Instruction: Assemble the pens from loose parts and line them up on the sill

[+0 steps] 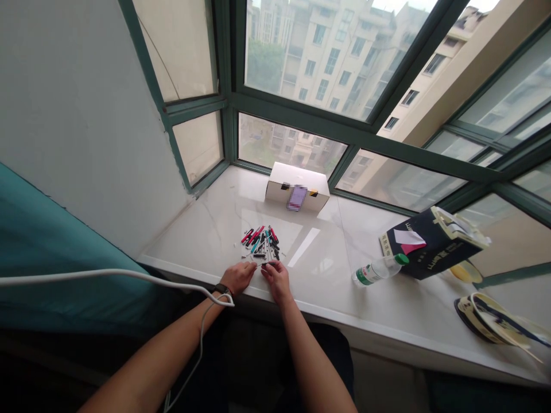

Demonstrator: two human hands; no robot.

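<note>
Far left: a plain grey wall [77,86] above a teal curtain [64,252], with a thick white cable [107,274] stretched across in front, ending in a bend over the left wrist; thinner white cord [201,338] hanging downward from there. Next, at the near edge of a glossy white windowsill [322,269], the left hand [239,277], with a dark wristband [222,288]; fingers curled inward, thumb and fingertips pinching a slender piece [259,265]. Directly beyond both hands, on the sill: a loose heap of pen parts [258,244], red, teal, black and white or silvery, lying at mixed angles, some overlapping. To the right of the slender piece, the right hand [276,280], fingers bent, thumb and fingertips pinching a small dark piece [270,264]; joined to the slender piece or merely close to it: cannot tell. Farther back, against the green-framed window [297,123], a white box [299,172] with a phone [297,198] leaning upright on its front. Farther right, a clear plastic bottle [381,271] with green cap and label, tilted in view, just beside a dark blue printed carton [434,252]. Far right, near the sill's edge: a paper bowl [467,318] with a pale rim and dark markings; contents too unclear to name.
</note>
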